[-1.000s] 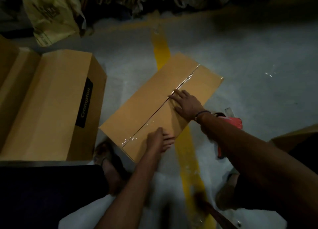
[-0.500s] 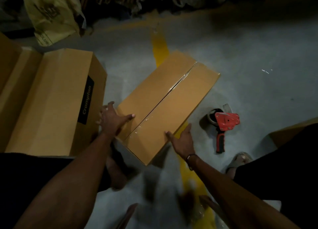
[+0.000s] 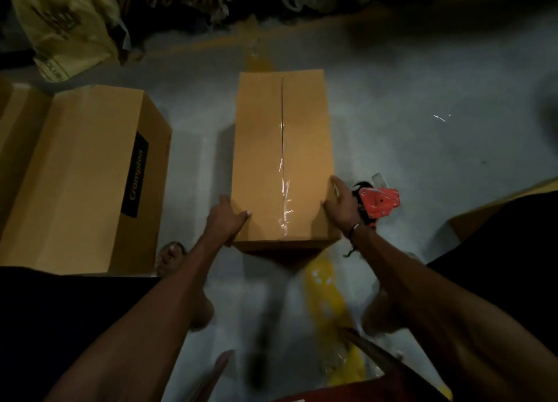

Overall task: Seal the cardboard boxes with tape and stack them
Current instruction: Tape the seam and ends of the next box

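A long brown cardboard box (image 3: 259, 147) lies lengthwise in front of me, with clear tape shining along its centre seam. My left hand (image 3: 228, 217) grips its near left edge, thumb on top and fingers down the side. On the near right edge my right hand (image 3: 339, 203) holds it the same way. The near end looks slightly raised, with a shadow under it. A red tape dispenser (image 3: 379, 200) lies on the floor just right of my right hand, partly hidden by it.
A larger closed box (image 3: 75, 175) with a black "Crompton" label stands at the left. A yellowish plastic bag (image 3: 66, 23) leans at the far left. Another piece of cardboard (image 3: 495, 209) shows at the right. A yellow line (image 3: 329, 299) runs along the grey floor. My foot (image 3: 170, 258) is beside the large box.
My hands left the taped seam and took the box by its sides. The box has swung from a diagonal to straight ahead of me.
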